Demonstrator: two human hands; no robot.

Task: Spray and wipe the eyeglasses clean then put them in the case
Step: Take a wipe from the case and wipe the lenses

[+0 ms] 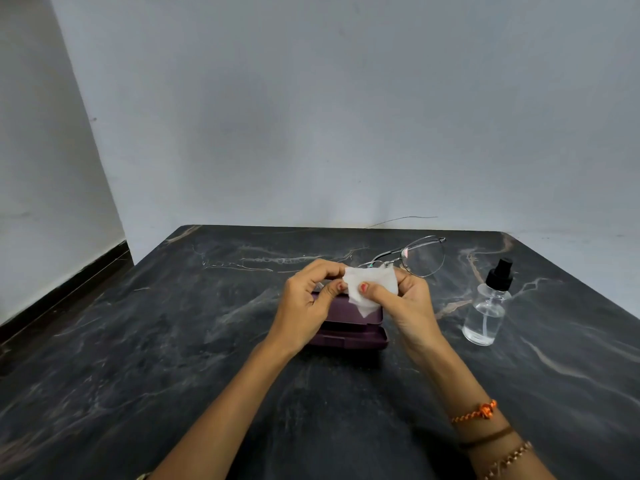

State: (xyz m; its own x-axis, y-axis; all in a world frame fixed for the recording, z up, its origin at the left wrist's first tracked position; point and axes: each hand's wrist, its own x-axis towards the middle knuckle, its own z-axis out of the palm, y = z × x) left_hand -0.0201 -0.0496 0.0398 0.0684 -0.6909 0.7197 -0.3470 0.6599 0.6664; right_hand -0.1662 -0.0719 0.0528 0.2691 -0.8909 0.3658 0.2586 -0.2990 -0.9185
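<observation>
Thin metal-framed eyeglasses (424,257) are held above the table, one lens sticking out to the right. A white tissue (372,284) is wrapped over the other lens. My right hand (408,303) pinches the tissue on that lens, thumb on top. The frame's left end is gripped by my left hand (308,296), fingers curled. Right under both hands sits a dark purple eyeglass case (346,327), partly hidden; I cannot tell whether its lid is up. A clear spray bottle (488,306) with a black cap stands to the right.
The dark marble-patterned table (173,323) ends at a grey wall behind. A thin wire (401,220) lies along the table's back edge. The floor drops away at the left.
</observation>
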